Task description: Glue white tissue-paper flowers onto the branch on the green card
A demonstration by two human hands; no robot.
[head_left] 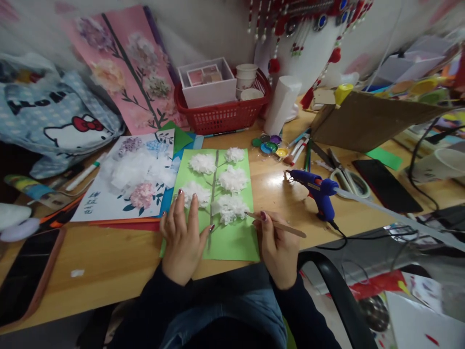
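Note:
A green sheet of paper (232, 245) lies on the table in front of me, with a dark stem line down its middle and several white paper flowers (232, 179) on both sides. My left hand (183, 232) rests on the sheet's left part, fingers stretched out, their tips at the lower left flower. In my right hand (278, 245) is a thin stick-like tool (285, 228), pinched between thumb and fingers. Its dark tip points left and reaches the edge of the lower right white flower (230, 209). Whether it touches the petals I cannot tell.
Right of the sheet lie a blue glue gun (316, 189), scissors (347, 179) and a black phone (387, 184). Paint pots (269, 147) and a red basket (218, 118) stand behind. A flower picture (134, 174) is at left, another phone (31, 271) at the front left.

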